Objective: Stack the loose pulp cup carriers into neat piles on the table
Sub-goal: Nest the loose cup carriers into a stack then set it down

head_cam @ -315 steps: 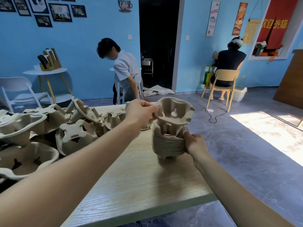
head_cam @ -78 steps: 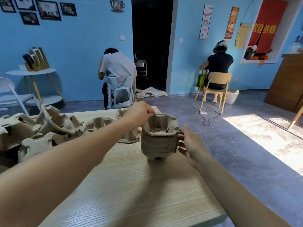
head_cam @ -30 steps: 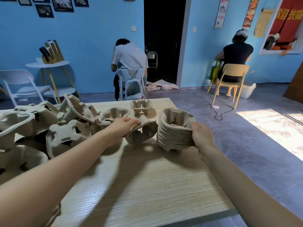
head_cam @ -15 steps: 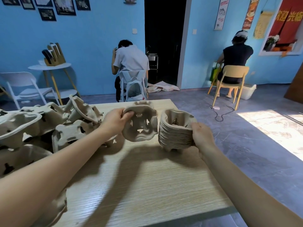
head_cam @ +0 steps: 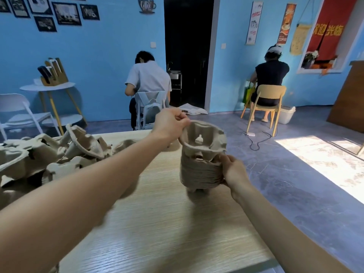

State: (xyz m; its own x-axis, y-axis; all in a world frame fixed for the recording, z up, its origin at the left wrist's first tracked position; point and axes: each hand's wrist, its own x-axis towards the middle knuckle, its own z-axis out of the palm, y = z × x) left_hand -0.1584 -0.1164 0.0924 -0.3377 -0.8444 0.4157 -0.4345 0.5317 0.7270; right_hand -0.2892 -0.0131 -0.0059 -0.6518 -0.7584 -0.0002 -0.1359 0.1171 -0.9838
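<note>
Item one, as I logged it: a single pulp carrier (head_cam: pixel 203 137), tilted, its lower cups partly entered into the top of the stack (head_cam: pixel 200 172) and not seated level. My left hand (head_cam: pixel 170 125) pinched the carrier's rim at its near-left edge, fingers curled tight over the lip. Item two: the stack itself, a tight pile of nested carriers standing on its feet on the wooden table (head_cam: pixel 167 223), directly under that pinch. My right hand (head_cam: pixel 233 171) gripped the stack's right flank, thumb toward the top and fingers curled around the side, touching the ribbed edges. Item three: loose carriers (head_cam: pixel 59 154), a jumbled heap lying at all angles on the table, well to the left of the left hand, some upside down, some leaning on one another. Item four, beyond both hands: a seated person in a light shirt (head_cam: pixel 148 79) with back turned, a pale backpack (head_cam: pixel 150 107) hung on the chair; further right of the grip, a seated person in dark clothing (head_cam: pixel 270 75) on a wooden chair (head_cam: pixel 267 101). Item five: a white round side table (head_cam: pixel 47 86) and a white folding chair (head_cam: pixel 17 113) against the blue wall, far left.
</note>
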